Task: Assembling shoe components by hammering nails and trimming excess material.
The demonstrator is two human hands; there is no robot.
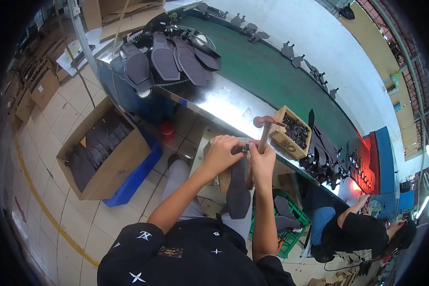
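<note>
In the middle, my left hand (220, 155) pinches a small black piece (240, 148) at the far end of a dark grey shoe sole (238, 193). The sole's wide end hangs down toward my lap. My right hand (263, 164) is wrapped round the wooden handle of a hammer (266, 131), its reddish head raised above the fingers. The right fingertips are close to the small black piece; whether they touch it is unclear. Behind the hammer, a wooden box (291, 151) of small black parts stands on the metal bench edge (224, 107).
Grey soles (166, 59) are piled at the far left of the bench. A green belt (252, 66) carries black straps. A cardboard box (117, 176) of soles sits on a blue crate (152, 159). Right lie a green crate (286, 245) and a co-worker (362, 233).
</note>
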